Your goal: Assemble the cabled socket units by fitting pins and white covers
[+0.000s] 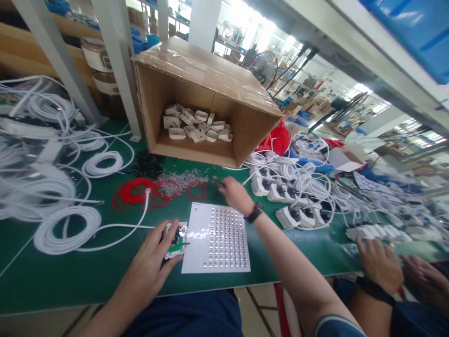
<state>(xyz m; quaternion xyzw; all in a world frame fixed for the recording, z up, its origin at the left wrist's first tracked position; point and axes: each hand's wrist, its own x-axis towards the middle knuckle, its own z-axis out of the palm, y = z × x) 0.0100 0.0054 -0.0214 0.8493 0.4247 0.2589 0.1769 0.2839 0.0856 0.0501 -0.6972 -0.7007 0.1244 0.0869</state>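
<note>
My left hand (154,252) is wrapped round a small white plastic housing (172,254) with a green circuit board (177,247) in it, at the left edge of a white sheet. A white cable (129,226) runs up to the housing. My right hand (234,193), with a dark watch on the wrist, reaches past the sheet, fingers pinched together. Something small and dark shows at its fingertips, too blurred to name. Just left of them lie red wire loops (196,189) and a heap of small metal pins or screws (182,180). Rows of shiny round pieces (229,238) dot the white sheet (196,257).
An open cardboard box (206,77) on its side holds white plastic shells (198,126). Coiled white cables (68,229) crowd the left. White socket blocks (289,215) with cables stand at right, near a co-worker's hand (380,264). A metal post (119,70) rises behind.
</note>
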